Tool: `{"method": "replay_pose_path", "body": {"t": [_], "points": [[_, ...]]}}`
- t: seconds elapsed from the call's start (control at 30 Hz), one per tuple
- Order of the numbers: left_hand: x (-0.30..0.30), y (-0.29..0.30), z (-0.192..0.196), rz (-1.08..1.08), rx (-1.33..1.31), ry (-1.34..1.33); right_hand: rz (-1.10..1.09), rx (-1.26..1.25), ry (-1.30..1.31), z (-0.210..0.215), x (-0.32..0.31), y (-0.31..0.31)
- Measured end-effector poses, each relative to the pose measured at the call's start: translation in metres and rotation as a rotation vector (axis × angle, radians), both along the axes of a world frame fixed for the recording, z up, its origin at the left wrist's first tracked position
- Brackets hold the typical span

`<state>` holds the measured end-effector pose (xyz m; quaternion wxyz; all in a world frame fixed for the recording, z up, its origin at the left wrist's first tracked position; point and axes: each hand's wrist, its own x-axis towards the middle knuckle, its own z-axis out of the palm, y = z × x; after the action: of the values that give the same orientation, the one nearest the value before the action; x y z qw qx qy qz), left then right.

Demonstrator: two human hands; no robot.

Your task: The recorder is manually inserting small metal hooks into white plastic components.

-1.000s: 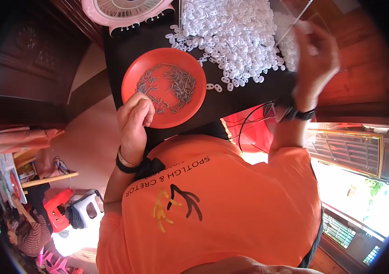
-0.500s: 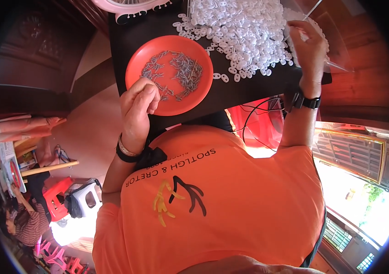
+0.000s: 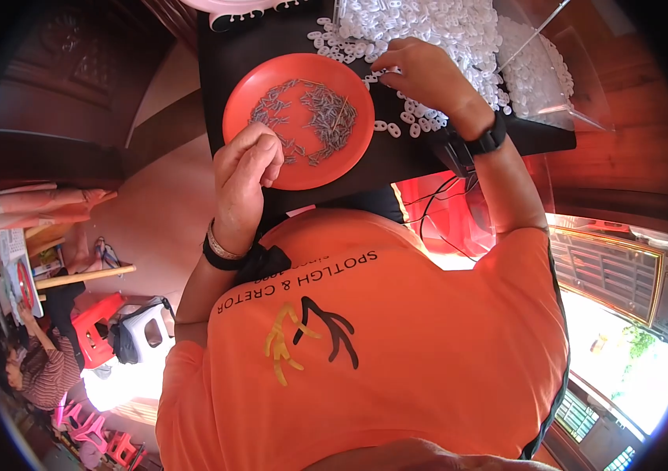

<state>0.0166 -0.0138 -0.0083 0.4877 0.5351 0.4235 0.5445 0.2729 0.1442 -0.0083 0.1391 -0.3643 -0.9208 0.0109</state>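
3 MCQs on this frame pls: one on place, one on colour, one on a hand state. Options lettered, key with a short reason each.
1. Where do the small metal pins lie?
A. In the round plate
B. Among the white plastic pieces
C. In the clear bag

2. What colour is the round plate?
A. White
B. Orange-red
C. Black

3. What is the right hand doing?
A. Resting on the shirt
B. Gripping the plate's rim
C. Reaching into the white plastic pieces on the black table

Key: 1 A, the grey pins are heaped inside the plate. 2 B, the plate is orange-red against the dark tabletop. 3 C, the right hand's fingers sit at the edge of the white pile, while the left hand is curled at the plate's near rim.
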Motion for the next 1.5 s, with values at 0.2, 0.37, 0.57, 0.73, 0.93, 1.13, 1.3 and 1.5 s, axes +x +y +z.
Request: {"method": "replay_pose_path", "body": {"t": [0.2,0.37,0.57,0.73,0.93,1.13,1.3,1.5], "points": [[-0.005,-0.005,0.000,0.015,-0.031,0.005,0.035,-0.012,-0.077,-0.011,-0.013,0.012],[-0.004,-0.005,-0.001,0.015,-0.034,-0.019,0.008,-0.109,-0.133,-0.012,-0.015,0.021],[-0.006,-0.003,0.001,0.021,-0.074,0.038,-0.037,-0.166,0.012,0.002,-0.010,0.009],[0.004,0.005,0.004,-0.041,-0.073,0.132,0.079,-0.763,0.493,0.034,-0.039,-0.044],[0.009,0.007,-0.003,-0.126,-0.115,0.137,0.091,-1.008,0.722,0.027,-0.071,-0.087],[-0.004,0.003,0.000,-0.166,-0.244,0.037,0.148,-0.810,0.715,0.021,-0.081,-0.096],[-0.020,0.001,0.003,-0.051,-0.236,-0.035,0.199,-0.727,0.627,0.026,-0.076,-0.071],[-0.034,-0.001,0.000,0.091,-0.223,0.001,0.336,-0.302,0.162,0.004,-0.086,-0.060]]}}
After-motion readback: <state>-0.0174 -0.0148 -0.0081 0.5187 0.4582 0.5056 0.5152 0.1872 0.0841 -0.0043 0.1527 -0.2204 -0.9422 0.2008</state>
